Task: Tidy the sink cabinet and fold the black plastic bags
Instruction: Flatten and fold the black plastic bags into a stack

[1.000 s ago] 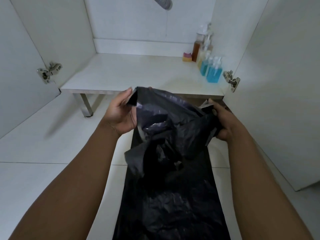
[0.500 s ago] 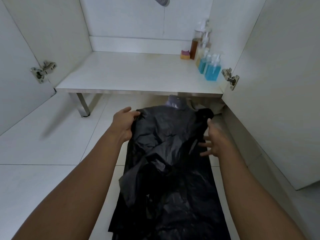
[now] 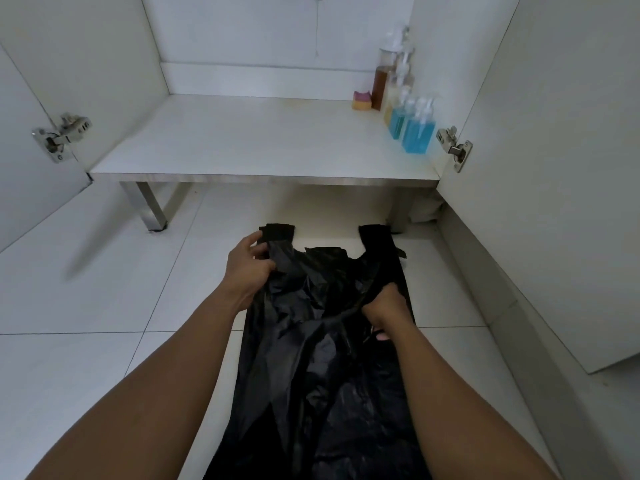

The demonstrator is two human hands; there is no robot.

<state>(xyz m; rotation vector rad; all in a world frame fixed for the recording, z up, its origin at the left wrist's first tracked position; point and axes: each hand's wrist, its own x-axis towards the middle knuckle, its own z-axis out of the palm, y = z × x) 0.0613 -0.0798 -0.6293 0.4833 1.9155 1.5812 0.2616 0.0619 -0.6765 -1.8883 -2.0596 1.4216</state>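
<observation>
At nine o'clock a metal hinge sits on the open left door, and beyond it the cabinet shelf lies almost bare, its steel leg standing on the white tiled floor. Coming inward, the left hand rests at the upper left corner of the black plastic bag, its fingers curled loosely around the base of the left handle strip, pinching the film rather than pressing it flat; that hold looks meant to pin the corner so the sheet can be pulled straight. The bag itself lies on the floor at the centre, running from just in front of the shelf down to six o'clock, its two handles pointing toward twelve and its middle heaped in creases. At about four o'clock of the left hand, the right hand has its fingers closed on a bunched ridge of the film near the right edge, probably to drag the wrinkles out sideways. Half a second ago that hand hovered open just beside the bag and the left hand lay on top of it; a second ago both held the bag up in the air, crumpled. It is now down and spread, so the folding proper seems only about to start. At two o'clock the soap bottles and a small sponge stand grouped in the shelf's right rear corner, with the right hinge just beside them.
</observation>
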